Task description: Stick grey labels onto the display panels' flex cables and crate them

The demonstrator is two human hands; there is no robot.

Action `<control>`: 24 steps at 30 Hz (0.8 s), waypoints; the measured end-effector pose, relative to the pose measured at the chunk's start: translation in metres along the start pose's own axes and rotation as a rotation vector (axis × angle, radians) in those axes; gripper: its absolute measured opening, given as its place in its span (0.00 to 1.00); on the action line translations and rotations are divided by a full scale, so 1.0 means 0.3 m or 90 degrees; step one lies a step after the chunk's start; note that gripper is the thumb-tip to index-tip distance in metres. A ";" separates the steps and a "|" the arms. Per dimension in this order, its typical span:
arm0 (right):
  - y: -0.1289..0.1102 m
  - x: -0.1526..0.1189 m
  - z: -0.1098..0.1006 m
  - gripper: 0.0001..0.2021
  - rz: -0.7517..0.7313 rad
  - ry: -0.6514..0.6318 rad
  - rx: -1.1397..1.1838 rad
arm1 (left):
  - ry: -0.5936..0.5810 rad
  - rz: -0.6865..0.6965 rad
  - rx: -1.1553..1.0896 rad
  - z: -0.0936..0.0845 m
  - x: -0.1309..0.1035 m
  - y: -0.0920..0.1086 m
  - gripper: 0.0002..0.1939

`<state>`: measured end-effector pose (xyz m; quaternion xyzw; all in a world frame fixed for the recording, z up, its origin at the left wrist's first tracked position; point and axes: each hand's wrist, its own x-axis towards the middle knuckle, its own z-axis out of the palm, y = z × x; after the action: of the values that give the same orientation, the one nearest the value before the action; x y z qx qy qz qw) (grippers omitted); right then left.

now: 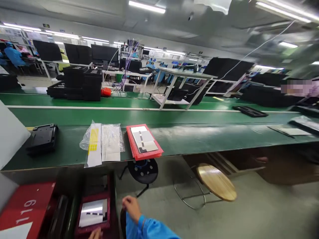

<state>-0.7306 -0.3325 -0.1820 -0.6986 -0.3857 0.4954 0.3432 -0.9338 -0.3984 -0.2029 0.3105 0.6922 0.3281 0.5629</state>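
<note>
My right hand (132, 207), in a blue sleeve, is over the floor right of a dark bin, its fingers curled together; what they hold, if anything, is too small to tell. At the bottom edge only the fingers of my left hand (95, 233) show, beside a dark red frame (109, 212) in the bin. A silvery sheet (92, 212) with black marks lies on that frame. On the green bench, a stack of red-wrapped panels (159, 153) bears a similar sheet (147, 141). White strips (111, 142) in clear plastic lie left of it.
A black housing (43, 136) sits at the bench's left end. Below stand a red box (30, 202) marked 119, a black stool (143, 171) and a wooden-topped stool (216, 182). Black trays (74, 83) and a white stand (184, 73) are farther back. People in blue sit beyond.
</note>
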 end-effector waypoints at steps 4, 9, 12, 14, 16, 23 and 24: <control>-0.227 0.011 -0.353 0.26 -0.042 0.170 0.116 | 0.041 0.091 -0.003 0.108 -0.106 0.260 0.24; -0.432 0.223 -0.771 0.29 -0.052 0.363 0.162 | 0.094 0.257 0.037 0.383 -0.035 0.649 0.36; -0.540 0.406 -0.915 0.31 -0.061 0.378 0.131 | 0.146 0.290 0.089 0.562 0.046 0.860 0.48; -0.603 0.529 -0.964 0.31 -0.069 0.330 0.092 | 0.175 0.270 0.121 0.657 0.102 0.958 0.56; -0.648 0.636 -0.979 0.30 -0.074 0.258 0.055 | 0.194 0.226 0.148 0.724 0.148 1.014 0.60; -0.681 0.787 -0.912 0.35 -0.008 0.104 -0.005 | 0.153 0.087 0.156 0.771 0.186 1.032 0.57; -0.686 0.792 -0.902 0.38 0.006 0.088 -0.008 | 0.133 0.077 0.144 0.763 0.191 1.036 0.55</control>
<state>-0.4623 -0.0539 -0.0321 -0.7352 -0.3608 0.4450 0.3623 -0.7000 -0.1447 -0.0205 0.3769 0.7597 0.3118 0.4285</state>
